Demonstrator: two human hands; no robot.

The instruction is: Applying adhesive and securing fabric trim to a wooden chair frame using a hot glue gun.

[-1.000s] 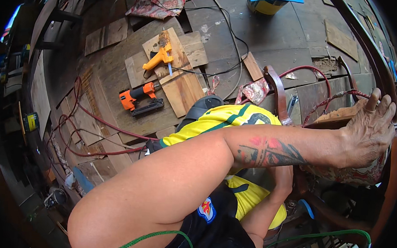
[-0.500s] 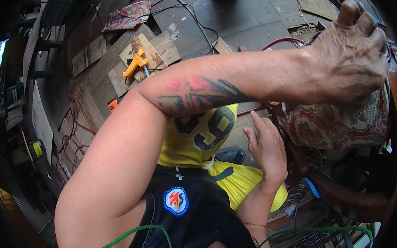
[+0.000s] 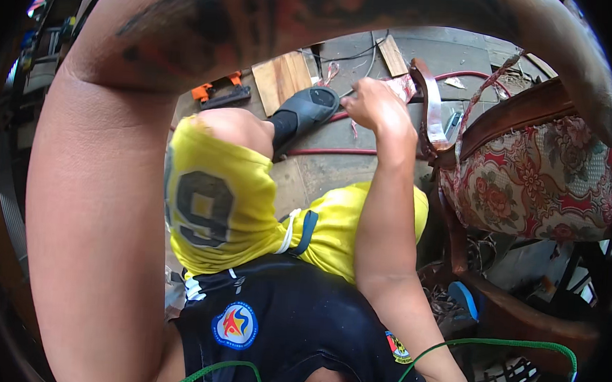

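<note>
My left arm bends across the top of the view, very close. Only a smeared part of my left hand (image 3: 591, 82) shows at the upper right, and its fingers cannot be made out. Below it a wooden chair (image 3: 484, 135) with red floral upholstery (image 3: 531, 173) lies tilted. My right hand (image 3: 380, 106) is left of the chair's curved wooden arm (image 3: 430, 104), over the floor. Its fingers are curled together, and what they hold, if anything, is too small to name. A red-and-white cloth strip (image 3: 401, 87) shows just behind this hand.
A red hose (image 3: 329, 151) runs along the floor. My sandalled foot (image 3: 303, 117) rests beside a wooden board (image 3: 282, 81). An orange-and-black tool (image 3: 217, 91) lies farther left. A twisted cloth strand (image 3: 471, 106) hangs at the chair, and a blue flat piece (image 3: 463, 300) lies below it.
My left arm has risen nearer the view, its hand now mostly out of sight. My right hand has moved up and left, its fingers curling. My view has shifted; the glue gun no longer shows.
</note>
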